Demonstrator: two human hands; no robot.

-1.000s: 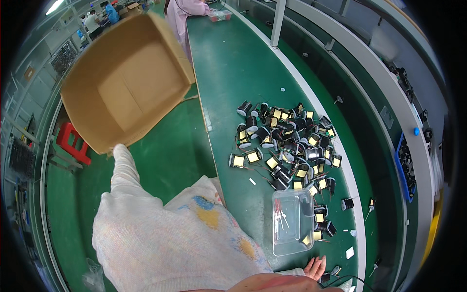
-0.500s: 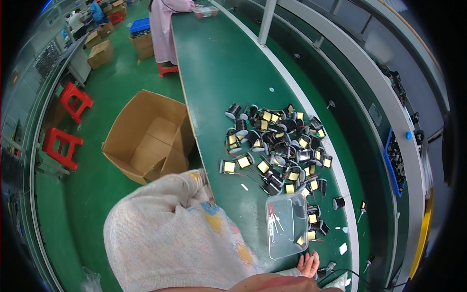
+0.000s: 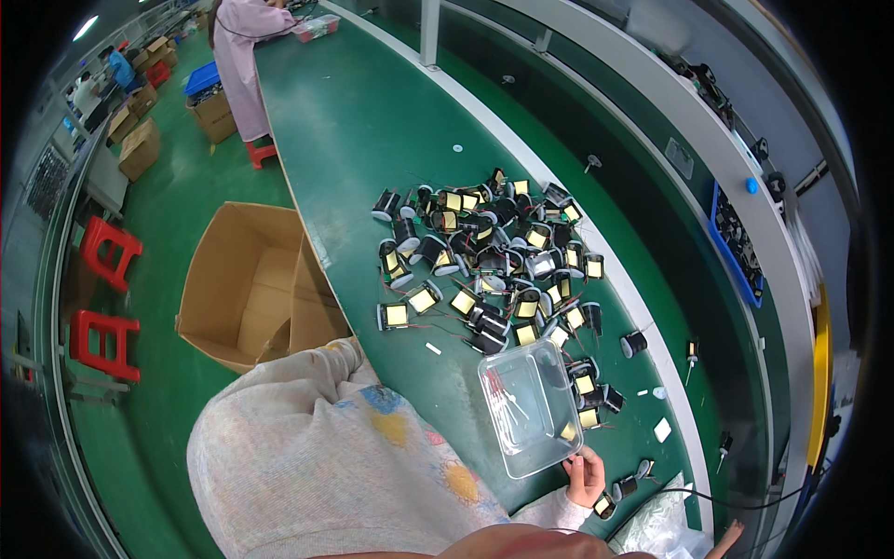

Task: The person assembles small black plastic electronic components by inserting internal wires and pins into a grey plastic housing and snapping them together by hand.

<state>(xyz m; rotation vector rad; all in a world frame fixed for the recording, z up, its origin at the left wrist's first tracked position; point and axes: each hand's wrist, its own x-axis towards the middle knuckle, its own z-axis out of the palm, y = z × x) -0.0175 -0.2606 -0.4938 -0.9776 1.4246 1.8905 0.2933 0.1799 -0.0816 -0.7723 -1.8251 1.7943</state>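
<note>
My left hand (image 3: pixel 585 477) has its fingers curled at the near right corner of a clear plastic box (image 3: pixel 510 463), seemingly pinching its rim. Inside the box lie several thin red-and-white pieces (image 3: pixel 503 399). Only a fingertip of my right hand (image 3: pixel 727 539) shows at the lower edge; whatever it holds is out of view. Beyond the box spreads a heap of small black cylindrical parts (image 3: pixel 486 320) with yellow pads and thin wires. A few more such parts (image 3: pixel 624 487) lie just right of my left hand, by a crumpled clear plastic bag (image 3: pixel 652 524).
An open cardboard box (image 3: pixel 209 321) stands on the floor left of the green table (image 3: pixel 345 102). Two red stools (image 3: pixel 107 347) are farther left. At the table's far end works a person in pink (image 3: pixel 240 70). A black cable (image 3: pixel 764 506) runs at the lower right, below a blue tray (image 3: pixel 736 247).
The view has swung, shifting the table leftward. My left hand has come up to the clear box's corner. The plastic bag and my right fingertip have come into view.
</note>
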